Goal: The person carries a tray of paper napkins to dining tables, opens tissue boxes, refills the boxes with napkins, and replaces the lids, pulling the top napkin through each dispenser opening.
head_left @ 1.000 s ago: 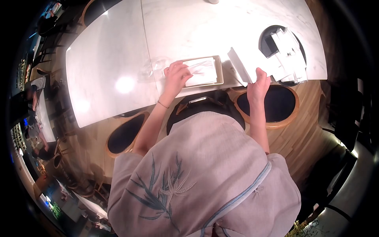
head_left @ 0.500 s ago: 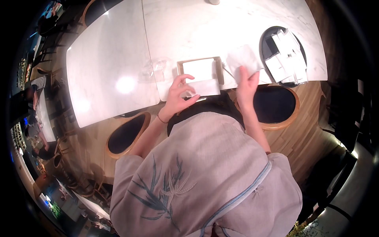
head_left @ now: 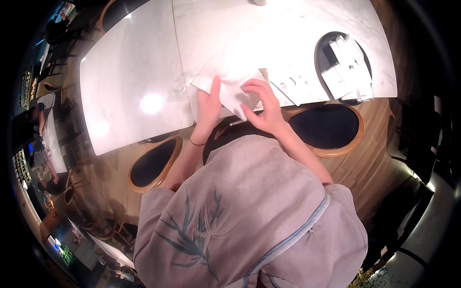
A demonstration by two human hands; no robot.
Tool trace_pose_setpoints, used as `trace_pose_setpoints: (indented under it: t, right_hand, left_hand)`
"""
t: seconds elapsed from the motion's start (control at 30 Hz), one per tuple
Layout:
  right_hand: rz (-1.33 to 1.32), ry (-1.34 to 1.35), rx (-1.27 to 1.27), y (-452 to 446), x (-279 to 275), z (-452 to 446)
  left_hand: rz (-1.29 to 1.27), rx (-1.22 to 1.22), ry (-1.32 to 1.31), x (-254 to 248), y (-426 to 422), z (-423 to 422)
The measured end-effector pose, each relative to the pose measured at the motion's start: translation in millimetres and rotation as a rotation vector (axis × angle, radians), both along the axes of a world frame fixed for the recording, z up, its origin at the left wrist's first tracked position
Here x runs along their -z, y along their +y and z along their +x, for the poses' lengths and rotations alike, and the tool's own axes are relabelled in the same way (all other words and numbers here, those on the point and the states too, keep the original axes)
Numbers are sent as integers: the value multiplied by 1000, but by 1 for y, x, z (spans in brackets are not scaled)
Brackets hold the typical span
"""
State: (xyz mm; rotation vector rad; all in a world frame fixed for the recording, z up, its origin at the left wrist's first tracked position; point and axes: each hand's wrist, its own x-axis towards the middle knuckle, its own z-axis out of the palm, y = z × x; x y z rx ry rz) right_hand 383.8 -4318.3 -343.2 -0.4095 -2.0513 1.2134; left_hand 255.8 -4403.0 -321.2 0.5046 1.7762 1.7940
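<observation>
A white napkin, its corners spread and creased, hangs over the table edge in front of my body. My left hand grips its left part, the thumb lying on top. At the napkin's right side, my right hand curls round it, fingertips above and thumb at the lower edge. Behind the napkin stands an open box, mostly covered, with only its right corner showing. White paper with small reddish marks lies to the right of the box.
An oval black tray at the table's right holds several white packets. The marble table has a seam left of centre. Dark-seated chairs stand close on both sides. Something clear lies left of the napkin.
My right hand has moved left from beside the tray, bringing the white sheet over the box. My left hand has shifted from the folded white piece at the box onto this sheet.
</observation>
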Motion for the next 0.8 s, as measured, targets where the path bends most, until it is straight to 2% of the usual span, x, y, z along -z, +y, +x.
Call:
trace_pose_setpoints:
  t: [0.03,0.13,0.33,0.63,0.8]
  right_hand:
    - [26,1,40,0,15,2]
    - [188,-250,-174,12,32,12]
    - [412,-441,-123,4,72,15]
    - [429,-382,-102,4,78,18]
    - [378,-316,-101,3,79,21]
  left_hand:
    - [-1,-1,0,4,-1,-8]
    - [-73,-36,96,10,-6,-29]
    - [-115,96,244,-2,-3,-43]
    - [-204,132,258,11,4,-48]
    - [-137,114,294,13,7,-50]
